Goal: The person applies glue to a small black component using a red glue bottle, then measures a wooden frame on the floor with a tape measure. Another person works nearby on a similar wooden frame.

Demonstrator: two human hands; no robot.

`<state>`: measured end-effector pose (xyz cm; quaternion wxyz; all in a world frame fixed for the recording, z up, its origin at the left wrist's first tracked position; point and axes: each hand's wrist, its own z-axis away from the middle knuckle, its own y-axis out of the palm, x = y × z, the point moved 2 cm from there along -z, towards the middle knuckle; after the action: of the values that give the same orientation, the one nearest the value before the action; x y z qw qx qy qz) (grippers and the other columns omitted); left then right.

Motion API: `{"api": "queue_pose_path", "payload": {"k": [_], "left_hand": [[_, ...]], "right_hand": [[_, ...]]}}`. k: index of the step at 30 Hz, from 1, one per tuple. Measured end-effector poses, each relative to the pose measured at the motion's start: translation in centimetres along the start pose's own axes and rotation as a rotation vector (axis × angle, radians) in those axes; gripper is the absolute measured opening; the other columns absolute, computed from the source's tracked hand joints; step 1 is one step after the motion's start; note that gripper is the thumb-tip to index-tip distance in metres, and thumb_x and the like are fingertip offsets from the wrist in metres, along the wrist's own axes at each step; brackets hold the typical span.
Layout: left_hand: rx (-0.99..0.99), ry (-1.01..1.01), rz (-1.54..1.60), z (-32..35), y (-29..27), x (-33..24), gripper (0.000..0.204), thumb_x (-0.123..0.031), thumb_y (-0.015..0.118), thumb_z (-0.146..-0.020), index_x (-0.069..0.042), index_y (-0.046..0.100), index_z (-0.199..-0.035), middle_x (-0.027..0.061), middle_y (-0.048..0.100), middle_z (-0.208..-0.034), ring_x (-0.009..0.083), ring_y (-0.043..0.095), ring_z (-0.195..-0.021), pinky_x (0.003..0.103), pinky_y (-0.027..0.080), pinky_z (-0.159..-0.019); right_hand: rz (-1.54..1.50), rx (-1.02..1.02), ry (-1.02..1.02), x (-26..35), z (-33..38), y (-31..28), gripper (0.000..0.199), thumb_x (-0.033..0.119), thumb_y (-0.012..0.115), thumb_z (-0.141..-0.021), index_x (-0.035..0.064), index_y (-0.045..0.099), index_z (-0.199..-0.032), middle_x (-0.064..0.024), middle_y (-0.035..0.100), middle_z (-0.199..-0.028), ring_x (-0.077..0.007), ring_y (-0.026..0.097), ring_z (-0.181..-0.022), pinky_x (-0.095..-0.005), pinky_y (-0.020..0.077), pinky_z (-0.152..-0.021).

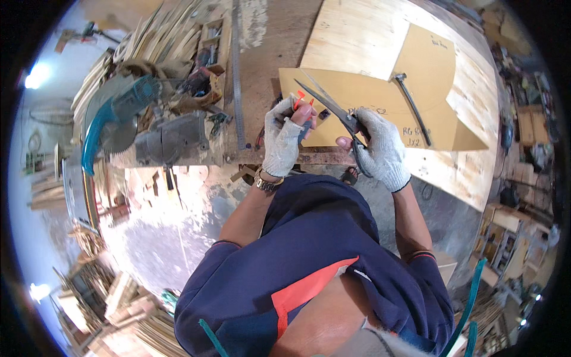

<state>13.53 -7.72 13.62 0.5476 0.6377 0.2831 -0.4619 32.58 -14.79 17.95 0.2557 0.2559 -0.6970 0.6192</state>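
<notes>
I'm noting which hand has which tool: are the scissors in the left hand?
No, the scissors are in the right hand; the left hand holds a small red piece.

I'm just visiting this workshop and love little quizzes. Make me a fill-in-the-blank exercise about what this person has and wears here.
1. The cutting tool in the right hand is a pair of ____.
2. Counting the pale gloves the person wears gives ____.
3. The watch is on the person's ____ wrist.
4. The tool with a metal head and long dark handle, lying on the brown sheet, is a ____.

Missing words: scissors; two; left; hammer.
</notes>
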Motion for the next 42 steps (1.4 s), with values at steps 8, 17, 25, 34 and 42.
{"api": "queue_pose_path", "payload": {"k": [8,17,25,34,42], "left_hand": [[-0.076,0.132,0.013,1.1,0.2,-0.3,0.028,-0.03,0.07,-0.097,-0.002,0.067,-0.097,0.0073,0.067,-0.078,0.0107,0.059,-0.062,0.024,0.043,-0.053],[-0.267,0.215,0.097,1.6,0.8,0.7,0.04,-0.037,0.062,-0.102,0.002,0.066,-0.094,0.0106,0.069,-0.078,0.015,0.062,-0.063,0.026,0.044,-0.054],[-0.284,0.233,0.03,1.4,1.3,0.8,0.048,-0.041,0.057,-0.105,0.005,0.065,-0.09,0.0139,0.07,-0.078,0.0157,0.061,-0.059,0.028,0.043,-0.05],[-0.181,0.299,0.092,1.0,1.4,1.2,0.057,-0.044,0.052,-0.106,0.005,0.061,-0.077,0.0128,0.064,-0.068,0.0167,0.055,-0.051,0.029,0.042,-0.049],[-0.13,0.42,-0.018,1.7,0.3,1.3,0.059,-0.041,0.041,-0.109,0.001,0.062,-0.072,0.0123,0.057,-0.059,0.0206,0.053,-0.051,0.035,0.043,-0.053]], "right_hand": [[0.059,0.123,-0.14,1.5,-1.2,-1.0,0.057,0.054,0.076,-0.082,0.0016,0.053,-0.088,-0.0168,0.053,-0.076,-0.0371,0.056,-0.07,-0.0438,0.0441,-0.065],[0.045,0.118,-0.193,0.9,-1.2,-1.4,0.056,0.054,0.077,-0.082,0.0022,0.055,-0.088,-0.0156,0.053,-0.075,-0.0347,0.057,-0.069,-0.0423,0.0441,-0.063],[0.077,0.11,-0.101,1.0,-1.2,-1.7,0.048,0.046,0.079,-0.083,0.0028,0.059,-0.084,-0.0144,0.054,-0.069,-0.0346,0.056,-0.061,-0.0418,0.0434,-0.058],[-0.085,0.092,-0.045,0.8,-1.3,-1.8,0.044,0.043,0.076,-0.087,-0.0001,0.067,-0.089,-0.0105,0.05,-0.056,-0.0235,0.053,-0.053,-0.0384,0.0432,-0.054],[0.004,0.129,-0.143,0.8,-0.1,-2.6,0.061,0.06,0.079,-0.078,0.0028,0.06,-0.09,-0.0106,0.054,-0.071,-0.0269,0.057,-0.064,-0.038,0.0455,-0.061]]}}
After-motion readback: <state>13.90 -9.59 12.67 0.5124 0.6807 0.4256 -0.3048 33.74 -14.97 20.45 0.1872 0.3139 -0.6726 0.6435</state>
